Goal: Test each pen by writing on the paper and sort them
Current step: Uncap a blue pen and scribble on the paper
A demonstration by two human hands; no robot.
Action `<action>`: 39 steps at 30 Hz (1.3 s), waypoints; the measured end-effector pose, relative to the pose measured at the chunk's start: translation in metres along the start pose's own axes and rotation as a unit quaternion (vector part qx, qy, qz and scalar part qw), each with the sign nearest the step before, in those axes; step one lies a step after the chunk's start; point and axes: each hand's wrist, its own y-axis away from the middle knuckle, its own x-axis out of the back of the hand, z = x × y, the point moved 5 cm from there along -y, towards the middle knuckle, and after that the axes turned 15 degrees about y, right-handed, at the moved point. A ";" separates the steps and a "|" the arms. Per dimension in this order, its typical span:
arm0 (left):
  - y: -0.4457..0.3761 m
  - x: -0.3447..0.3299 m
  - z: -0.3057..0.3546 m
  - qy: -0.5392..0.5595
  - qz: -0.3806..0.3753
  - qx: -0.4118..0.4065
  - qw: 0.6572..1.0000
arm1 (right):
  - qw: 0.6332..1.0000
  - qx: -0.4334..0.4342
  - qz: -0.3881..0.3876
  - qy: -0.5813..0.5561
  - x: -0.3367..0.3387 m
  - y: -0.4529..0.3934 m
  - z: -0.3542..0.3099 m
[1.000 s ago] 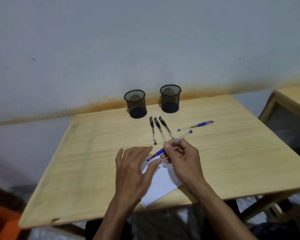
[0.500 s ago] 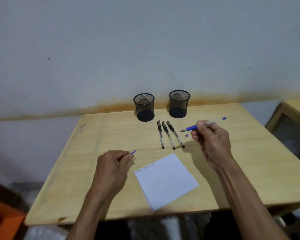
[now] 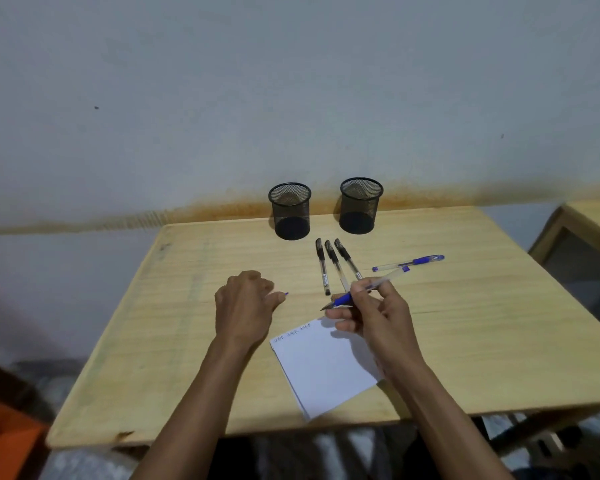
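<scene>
My right hand (image 3: 368,313) grips an uncapped blue pen (image 3: 381,282), its tip just above the top right corner of the white paper (image 3: 323,365). The paper's top edge carries a few scribbles. My left hand (image 3: 245,306) is curled on the table to the paper's left and pinches the pen's blue cap (image 3: 286,293). Three black pens (image 3: 333,263) lie side by side beyond the paper. Another blue pen (image 3: 411,262), capped, lies to their right.
Two black mesh pen cups (image 3: 290,211) (image 3: 360,205) stand at the back of the wooden table (image 3: 174,323) by the wall. A second wooden table (image 3: 589,223) edge shows at the far right. An orange object (image 3: 0,441) sits low left.
My right hand came back from the right with the uncapped blue pen and lowered it to the paper's top corner. My left hand stayed left of the paper with the cap.
</scene>
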 end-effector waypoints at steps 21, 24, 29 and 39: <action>0.062 -0.028 -0.002 0.035 -0.112 -0.174 0.978 | 0.972 0.069 -0.082 0.208 -0.012 -0.030 0.019; 0.061 -0.031 -0.005 0.039 -0.119 -0.154 0.980 | 0.965 0.061 -0.109 0.231 -0.017 -0.037 0.025; 0.061 -0.036 -0.009 0.052 -0.129 -0.132 0.981 | 0.968 0.064 -0.121 0.212 -0.018 -0.040 0.030; 0.064 -0.037 -0.010 0.027 -0.104 -0.186 0.977 | 0.964 0.077 -0.120 0.223 -0.021 -0.044 0.037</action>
